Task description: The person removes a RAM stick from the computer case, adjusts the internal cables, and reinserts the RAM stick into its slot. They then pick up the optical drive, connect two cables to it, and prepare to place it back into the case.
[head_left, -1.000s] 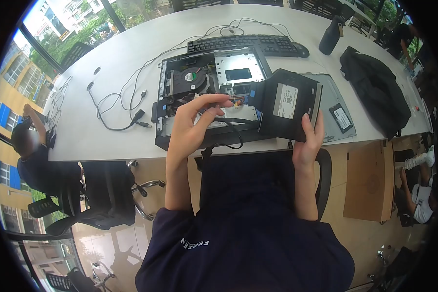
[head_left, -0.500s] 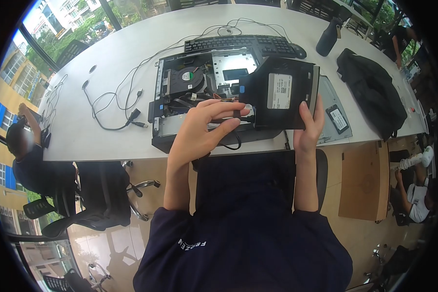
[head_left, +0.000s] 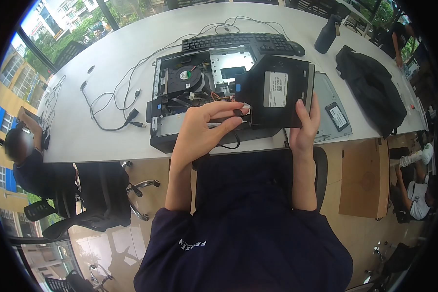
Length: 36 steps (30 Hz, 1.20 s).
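An opened computer case [head_left: 168,127] lies on the white table, its fan [head_left: 185,78] and inner cables showing. Above its right part, my right hand [head_left: 306,121] grips the right edge of a black optical drive [head_left: 294,87] with a white label. Thumb and fingers of my left hand [head_left: 211,126] pinch a small dark cable connector [head_left: 238,112] at the drive's left side. Whether the connector is joined to the drive cannot be made out.
Behind the case are a keyboard [head_left: 214,42] and mouse [head_left: 297,47]. To the right lie a metal panel [head_left: 343,127] with a small labelled drive [head_left: 336,116], a bottle [head_left: 327,36] and a black bag [head_left: 372,92]. Loose cables [head_left: 114,92] lie left. People sit at both sides.
The drive and my right hand have shifted slightly left. My left hand keeps its pinch, and the gap between it and the drive looks a little smaller.
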Tool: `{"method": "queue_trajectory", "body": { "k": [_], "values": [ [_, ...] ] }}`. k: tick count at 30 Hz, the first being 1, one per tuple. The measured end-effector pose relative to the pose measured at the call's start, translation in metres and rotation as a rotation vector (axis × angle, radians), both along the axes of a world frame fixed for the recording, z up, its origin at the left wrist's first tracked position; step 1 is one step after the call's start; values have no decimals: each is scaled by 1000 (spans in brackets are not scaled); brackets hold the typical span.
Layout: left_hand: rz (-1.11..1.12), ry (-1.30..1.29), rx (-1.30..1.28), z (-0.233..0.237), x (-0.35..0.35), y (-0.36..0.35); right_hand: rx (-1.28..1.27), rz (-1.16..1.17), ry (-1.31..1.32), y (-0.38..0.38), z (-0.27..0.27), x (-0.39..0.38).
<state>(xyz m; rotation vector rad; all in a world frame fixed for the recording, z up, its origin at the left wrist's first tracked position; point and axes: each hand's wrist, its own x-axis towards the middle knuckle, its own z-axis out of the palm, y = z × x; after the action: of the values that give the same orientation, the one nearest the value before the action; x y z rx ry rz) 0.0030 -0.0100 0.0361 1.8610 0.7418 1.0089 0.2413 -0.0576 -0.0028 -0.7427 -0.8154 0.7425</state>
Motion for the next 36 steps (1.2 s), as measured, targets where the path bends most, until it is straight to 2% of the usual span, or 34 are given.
{"method": "queue_trajectory", "body": {
  "k": [6, 12, 15, 17, 21, 26, 30, 36],
  "values": [
    [-8, -50, -12, 1, 0, 0, 10, 24, -2, 3, 3, 1],
    [129, 20, 273, -1, 0, 7, -17, 83, 4, 9, 2, 9],
    [98, -76, 200, -1, 1, 12, -40, 112, 13, 12, 3, 8],
    [23, 17, 31, 6, 0, 12, -56, 122, 28, 14, 4, 8],
    [-1, -11, 42, 4, 3, 16, -83, 142, 20, 15, 2, 12],
    [-34, -117, -113, 0, 5, 16, -118, 154, 44, 16, 2, 9],
    [-78, -93, -42, -2, 4, 21, -131, 162, 29, 15, 0, 10],
    [-69, -133, -117, 3, 5, 17, -144, 197, 27, 17, -3, 15]
  ]
}}
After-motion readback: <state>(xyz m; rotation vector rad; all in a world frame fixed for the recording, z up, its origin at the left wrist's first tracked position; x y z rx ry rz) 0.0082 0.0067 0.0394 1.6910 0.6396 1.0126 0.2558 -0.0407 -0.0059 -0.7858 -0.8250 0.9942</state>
